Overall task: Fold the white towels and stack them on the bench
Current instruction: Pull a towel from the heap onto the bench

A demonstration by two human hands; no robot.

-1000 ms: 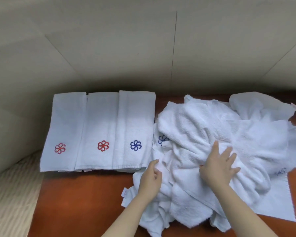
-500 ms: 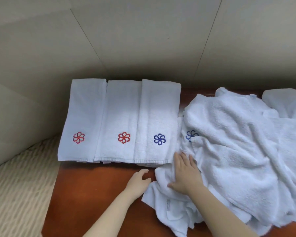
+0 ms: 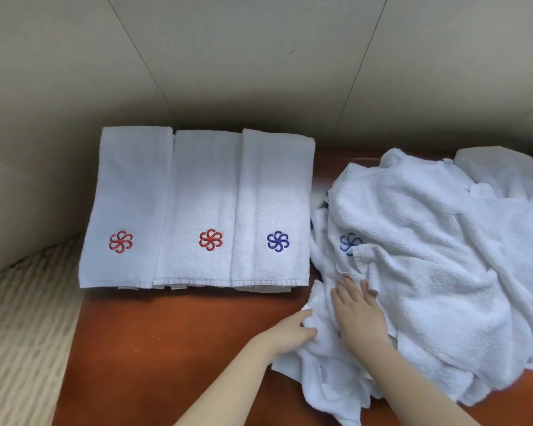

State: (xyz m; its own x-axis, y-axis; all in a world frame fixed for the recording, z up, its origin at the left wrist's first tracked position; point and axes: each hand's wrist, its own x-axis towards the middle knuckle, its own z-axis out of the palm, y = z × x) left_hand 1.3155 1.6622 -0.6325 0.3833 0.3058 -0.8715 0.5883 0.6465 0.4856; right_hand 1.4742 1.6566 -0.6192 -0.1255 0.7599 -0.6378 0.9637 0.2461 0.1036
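far left, a pale ribbed surface (image 3: pixel 22 318) runs beside the brown desk (image 3: pixel 166 339). on the desk, against the wall, three folded towels lie flat side by side, edges touching or slightly overlapping: the first folded towel (image 3: pixel 130 192) shows a red flower logo, the second folded towel (image 3: pixel 203 195) a red one too, the third folded towel (image 3: pixel 274 192) a blue one. lower layers peek out under their near edges, so there may be more beneath, though i cannot count them.

moving right, the left hand (image 3: pixel 293 332) has its fingers curled into the edge of a crumpled towel (image 3: pixel 323 373) at the front of the heap, gripping it. just beside it, the right hand (image 3: pixel 359 312) lies flat, fingers straight, pressing down on the same cloth, grasping nothing.

further right, the big heap of unfolded towels (image 3: pixel 437 256) sprawls to the frame's edge, a blue logo half buried in it.

my read: part done. three folded pieces are placed, a sizeable heap is left, and the next towel is just being pulled out for folding.
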